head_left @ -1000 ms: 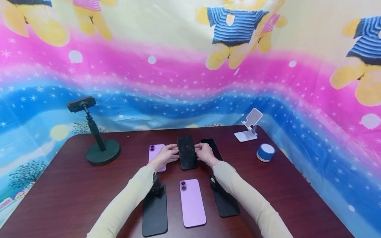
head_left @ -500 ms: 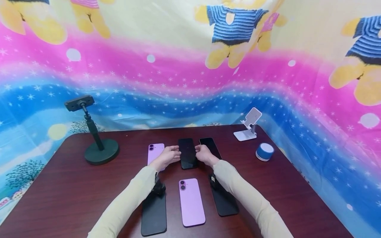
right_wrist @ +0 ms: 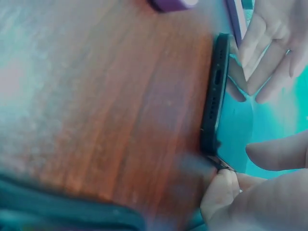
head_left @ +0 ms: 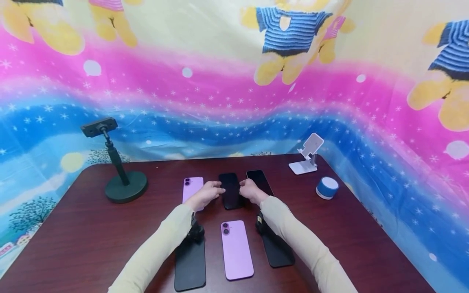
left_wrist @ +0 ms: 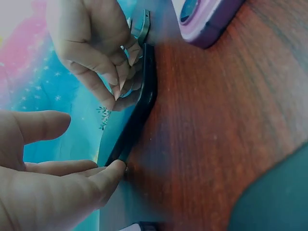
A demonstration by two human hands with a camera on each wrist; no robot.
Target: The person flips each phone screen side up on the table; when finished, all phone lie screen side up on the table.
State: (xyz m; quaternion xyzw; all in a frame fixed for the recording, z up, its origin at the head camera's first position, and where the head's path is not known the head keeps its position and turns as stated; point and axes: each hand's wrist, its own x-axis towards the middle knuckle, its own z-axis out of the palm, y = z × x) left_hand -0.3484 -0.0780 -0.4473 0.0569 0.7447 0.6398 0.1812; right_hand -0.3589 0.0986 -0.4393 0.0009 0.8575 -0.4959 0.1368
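A black smartphone (head_left: 231,197), its glossy face up, lies at the back middle of the table, its base edge toward me. My left hand (head_left: 207,194) is at its left side, and in the left wrist view a fingertip (left_wrist: 114,168) touches the phone's edge while another digit stays clear. On the other side, my right hand (head_left: 252,191) has fingertips (right_wrist: 221,190) at the near right corner, the thumb held apart. Under my left hand sits a purple phone (head_left: 192,188), partly covered. Beside my right hand lies another black phone (head_left: 259,181). Both hands reflect in the glossy face.
Nearer me lie a black phone (head_left: 190,266), a purple phone (head_left: 237,250) and another black phone (head_left: 279,250). A dark green stand (head_left: 126,187) is at the left. At the right back are a white phone stand (head_left: 303,167) and a blue-white cylinder (head_left: 327,188). A patterned curtain (head_left: 220,101) hangs behind.
The middle phone's far end has come down, so the phone looks shorter and flatter. Both hands stay at its sides, with the left fingers slightly lower and farther right.
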